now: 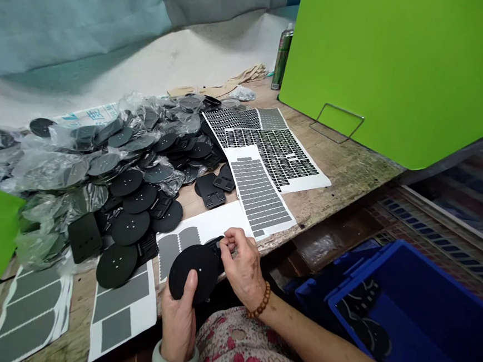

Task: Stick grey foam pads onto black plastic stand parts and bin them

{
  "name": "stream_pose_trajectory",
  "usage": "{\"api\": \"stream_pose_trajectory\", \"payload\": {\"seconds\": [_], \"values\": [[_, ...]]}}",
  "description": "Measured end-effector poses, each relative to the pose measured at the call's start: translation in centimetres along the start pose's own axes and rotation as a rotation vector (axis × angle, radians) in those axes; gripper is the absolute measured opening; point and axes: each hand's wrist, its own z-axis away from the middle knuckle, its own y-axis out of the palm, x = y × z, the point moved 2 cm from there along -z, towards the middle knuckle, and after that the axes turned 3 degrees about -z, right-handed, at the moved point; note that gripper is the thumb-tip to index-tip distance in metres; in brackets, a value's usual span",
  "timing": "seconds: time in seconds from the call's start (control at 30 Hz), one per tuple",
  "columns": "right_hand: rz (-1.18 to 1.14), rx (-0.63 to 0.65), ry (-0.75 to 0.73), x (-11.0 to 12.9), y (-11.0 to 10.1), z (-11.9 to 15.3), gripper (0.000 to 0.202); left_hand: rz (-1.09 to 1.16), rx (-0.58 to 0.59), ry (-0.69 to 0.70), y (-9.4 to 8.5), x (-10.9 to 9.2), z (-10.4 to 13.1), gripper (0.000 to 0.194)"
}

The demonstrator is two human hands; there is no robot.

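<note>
Above my lap, my left hand point(178, 324) grips a round black disc point(195, 272), its thumb lying on the disc's face. The disc joins a smaller black part at its right. My right hand point(241, 264) is at that part, with thumb and forefinger pinched at its edge; anything between those fingertips is too small to make out. Just behind the disc lies a white sheet with grey stickers point(189, 237). A pile of black discs and brackets point(131, 225), many in clear plastic bags, covers the table's left side.
Sticker sheets point(261, 191) lie on the wooden table point(339, 161), near its front edge. A blue bin point(432, 313) with black parts stands at lower right. Green panels point(393, 64) rise at right and left. A spray can point(282, 58) stands at the back.
</note>
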Motion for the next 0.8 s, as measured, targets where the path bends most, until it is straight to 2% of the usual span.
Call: {"api": "stream_pose_trajectory", "payload": {"seconds": [0.23, 0.4, 0.53, 0.63, 0.73, 0.8], "values": [[0.047, 0.158, -0.068, 1.6, -0.7, 1.2, 0.029, -0.219, -0.055, 0.209, -0.7, 0.9, -0.6, 0.054], [0.147, 0.276, -0.177, 2.6, -0.7, 2.0, 0.051, -0.254, -0.072, 0.246, -0.8, 0.7, -0.6, 0.051], [0.255, 0.355, -0.255, 2.8, -0.7, 2.4, 0.06, -0.184, -0.086, 0.173, -0.5, 0.1, -0.4, 0.05], [0.283, 0.357, -0.28, 2.6, -1.2, 2.0, 0.06, -0.037, -0.07, 0.027, -0.3, -0.5, -0.3, 0.046], [0.27, 0.316, -0.226, 2.0, -2.0, 0.9, 0.049, 0.121, -0.021, -0.102, 0.0, -0.9, -0.2, 0.044], [0.244, 0.266, -0.166, 1.5, -2.5, 0.0, 0.04, 0.181, 0.004, -0.137, -0.1, -1.0, -0.3, 0.049]]}}
